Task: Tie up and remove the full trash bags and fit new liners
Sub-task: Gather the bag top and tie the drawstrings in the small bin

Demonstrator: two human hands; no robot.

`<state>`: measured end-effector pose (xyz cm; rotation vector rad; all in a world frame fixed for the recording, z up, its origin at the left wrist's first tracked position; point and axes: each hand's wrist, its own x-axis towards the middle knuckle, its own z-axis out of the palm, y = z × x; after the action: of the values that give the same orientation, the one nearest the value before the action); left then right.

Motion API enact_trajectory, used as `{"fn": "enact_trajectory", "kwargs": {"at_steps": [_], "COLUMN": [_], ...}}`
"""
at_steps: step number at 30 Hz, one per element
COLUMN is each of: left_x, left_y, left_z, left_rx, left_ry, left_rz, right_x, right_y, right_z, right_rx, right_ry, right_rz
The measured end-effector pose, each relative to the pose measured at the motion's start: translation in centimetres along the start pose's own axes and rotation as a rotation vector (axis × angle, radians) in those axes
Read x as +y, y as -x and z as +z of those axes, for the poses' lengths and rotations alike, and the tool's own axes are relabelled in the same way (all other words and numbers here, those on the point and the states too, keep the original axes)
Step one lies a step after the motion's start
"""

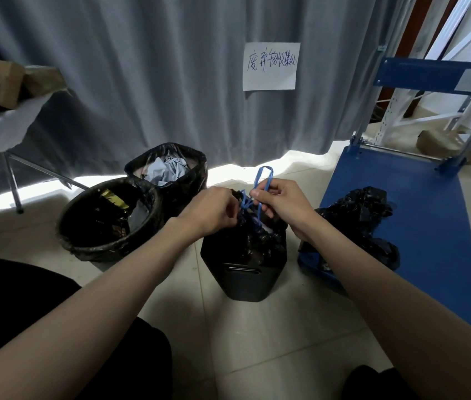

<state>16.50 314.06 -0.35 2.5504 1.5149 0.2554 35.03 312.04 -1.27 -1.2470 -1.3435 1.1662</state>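
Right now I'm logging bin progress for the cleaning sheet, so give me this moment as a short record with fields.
bin in hand: small black bin, bag gathered at its mouth
left hand: grips the gathered bag top
right hand: pinches the blue drawstring, loop raised
other bins: round bin and rear bin, both lined, bags open
removed: black bag lying on the blue cart
backdrop: grey curtain with handwritten paper sign

Bare forearms without sleeves, no rings or watch visible, dark trousers over the knees.
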Motion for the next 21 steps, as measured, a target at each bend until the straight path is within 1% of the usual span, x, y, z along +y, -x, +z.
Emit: {"fn": "enact_trajectory", "kwargs": {"at_steps": [3, 6, 10, 13, 15, 16, 17, 18, 20, 21], "left_x": [-0.8, -1.4, -2.4, -3.0, -3.4, -3.6, -3.8, -3.8, -2.7, -1.9], "left_y": [0.2, 0.6, 0.7, 0.7, 0.7, 0.6, 0.3, 0.1, -0.1, -0.2], "left_z": [0.4, 0.9, 0.9, 1.0, 0.4, -0.2, -1.0, -2.0, -4.2, -4.8], "left_rx": [-0.078, -0.091, -0.094, -0.004, 0.047, 0.031, -0.003, -0.055, -0.182, -0.165], "left_ry": [-0.140, -0.253, -0.380, -0.541, -0.583, -0.567, -0.485, -0.321, 0.116, 0.265], "left_rz": [-0.035, -0.050, -0.138, -0.192, -0.237, -0.261, -0.264, -0.250, -0.186, -0.126], "right_x": [0.1, 0.1, 0.4, 0.1, -0.5, -1.0, -1.4, -2.0, -2.9, -3.3], "right_y": [-0.6, -0.7, -0.4, -0.4, -0.2, -0.1, -0.1, -0.1, -0.4, -0.5], "right_z": [-0.5, -0.8, 0.2, 1.0, 1.4, 1.6, 1.7, 1.7, 1.7, 1.8], "right_rx": [0.091, 0.137, 0.083, 0.028, 0.013, 0.006, 0.002, 0.004, 0.009, 0.007], "right_ry": [-0.019, 0.019, 0.123, 0.277, 0.304, 0.280, 0.242, 0.196, 0.110, 0.076], "right_rz": [-0.002, 0.005, 0.002, -0.049, -0.093, -0.106, -0.114, -0.117, -0.107, -0.097]}}
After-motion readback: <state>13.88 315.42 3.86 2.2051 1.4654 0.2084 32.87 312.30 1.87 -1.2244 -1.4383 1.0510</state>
